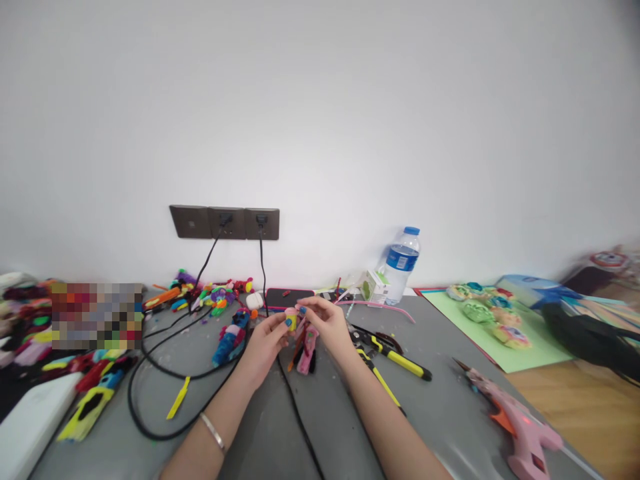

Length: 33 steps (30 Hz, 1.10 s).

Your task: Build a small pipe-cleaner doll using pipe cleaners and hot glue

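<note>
My left hand and my right hand meet over the middle of the grey table. Together they pinch a small yellow and pink craft piece between the fingertips. Both hands are closed on it. A silver bracelet sits on my left wrist. Just under the hands lies a pink pipe-cleaner figure. A blue and pink fuzzy figure lies to the left of my left hand.
Black cables loop from wall sockets across the table. Yellow-handled pliers lie right of my hands, a pink glue gun at front right. A water bottle, a phone, a green sheet with craft flowers and heaps of coloured pipe cleaners lie around.
</note>
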Tool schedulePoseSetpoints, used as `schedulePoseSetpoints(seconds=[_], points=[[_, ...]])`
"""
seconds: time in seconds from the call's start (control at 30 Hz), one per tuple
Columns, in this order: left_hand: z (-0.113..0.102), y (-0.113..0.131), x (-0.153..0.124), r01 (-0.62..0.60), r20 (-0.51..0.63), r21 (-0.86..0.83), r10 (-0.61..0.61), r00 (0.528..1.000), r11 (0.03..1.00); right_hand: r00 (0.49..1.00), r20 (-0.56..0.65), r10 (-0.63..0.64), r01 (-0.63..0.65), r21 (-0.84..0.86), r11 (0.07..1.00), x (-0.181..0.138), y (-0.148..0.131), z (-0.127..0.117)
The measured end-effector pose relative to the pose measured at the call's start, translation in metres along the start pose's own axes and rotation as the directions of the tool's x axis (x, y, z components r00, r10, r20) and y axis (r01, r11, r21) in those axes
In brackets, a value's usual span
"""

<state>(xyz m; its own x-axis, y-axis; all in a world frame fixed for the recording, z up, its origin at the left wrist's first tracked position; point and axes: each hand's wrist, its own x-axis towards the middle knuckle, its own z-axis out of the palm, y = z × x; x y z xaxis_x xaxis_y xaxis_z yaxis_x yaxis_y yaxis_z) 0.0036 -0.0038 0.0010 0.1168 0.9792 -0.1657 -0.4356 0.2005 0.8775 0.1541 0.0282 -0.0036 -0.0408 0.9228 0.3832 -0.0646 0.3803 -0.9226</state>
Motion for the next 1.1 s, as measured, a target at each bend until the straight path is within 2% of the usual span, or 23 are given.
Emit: schedulePoseSetpoints(seconds=[0.13, 0.33, 0.77, 0.93, 1.1], points=[[0.0012, 0.0016, -0.0016, -0.011, 0.006, 0.043, 0.011, 1.0, 0.999, 1.0, -0.029, -0.005, 0.005, -0.01, 1.0, 0.0, -0.0002, 0.0007], [-0.0015, 0.0, -0.0013, -0.022, 0.012, 0.106, 0.021, 1.0, 0.994, 0.999, 0.034, -0.026, 0.027, -0.04, 0.999, -0.0016, -0.0042, 0.0008], [-0.0071, -0.0023, 0.0035, -0.003, 0.014, 0.106, 0.001, 1.0, 0.994, 0.997, 0.059, -0.041, 0.044, -0.042, 0.998, -0.0002, -0.0044, -0.0022], [-0.0079, -0.0019, 0.0051, -0.011, 0.043, 0.112, 0.006, 0.999, 0.994, 0.997, 0.072, -0.01, 0.013, -0.041, 0.999, -0.001, -0.0031, -0.0013], [-0.0053, -0.0003, 0.0044, 0.0, 0.03, 0.118, -0.004, 1.0, 0.993, 0.998, -0.069, -0.011, 0.01, -0.024, 1.0, 0.0036, -0.0039, -0.0038]])
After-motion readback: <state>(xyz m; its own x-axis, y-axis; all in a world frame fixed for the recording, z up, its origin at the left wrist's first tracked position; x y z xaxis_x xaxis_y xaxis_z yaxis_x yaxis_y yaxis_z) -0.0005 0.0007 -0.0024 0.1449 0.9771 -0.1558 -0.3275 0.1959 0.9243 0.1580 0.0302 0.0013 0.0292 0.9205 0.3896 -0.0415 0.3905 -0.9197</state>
